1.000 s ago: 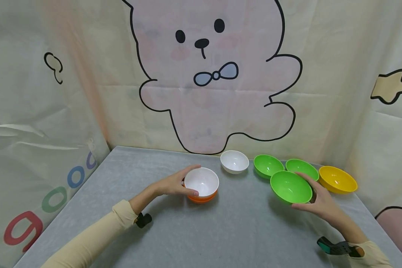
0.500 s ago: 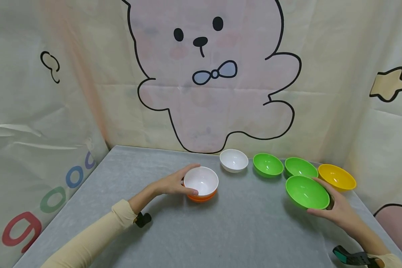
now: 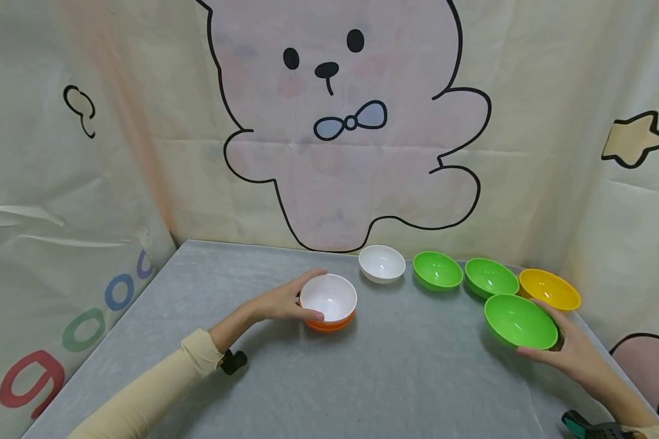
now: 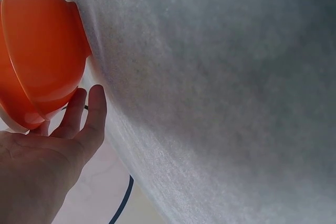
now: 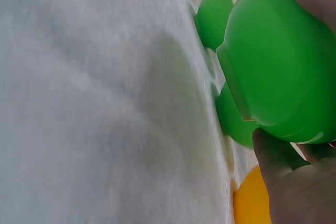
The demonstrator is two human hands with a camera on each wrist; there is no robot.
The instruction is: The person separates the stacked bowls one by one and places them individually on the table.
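Observation:
My left hand [image 3: 288, 300] holds a small stack at the middle of the table, thumb at the front of the rim and fingers round the back. A white bowl [image 3: 328, 297] sits on top, nested in orange bowls [image 3: 329, 327]. The left wrist view shows the glossy orange outside of the stack [image 4: 50, 45] beside the fingers. At the right, my right hand [image 3: 573, 349] grips a green bowl [image 3: 518, 320] by its side, thumb in front. This bowl is raised and tilted, and its shadow falls on the cloth in the right wrist view.
Along the back edge of the grey-covered table [image 3: 395, 378] stand a white bowl [image 3: 382, 263], a green bowl [image 3: 437, 270], another green bowl [image 3: 491, 277] and a yellow bowl [image 3: 550, 289]. A printed curtain [image 3: 329, 201] hangs right behind them.
My right hand has carried the green bowl to the right and nearer to me, away from the green bowls behind. The left hand and its stack stay in place.

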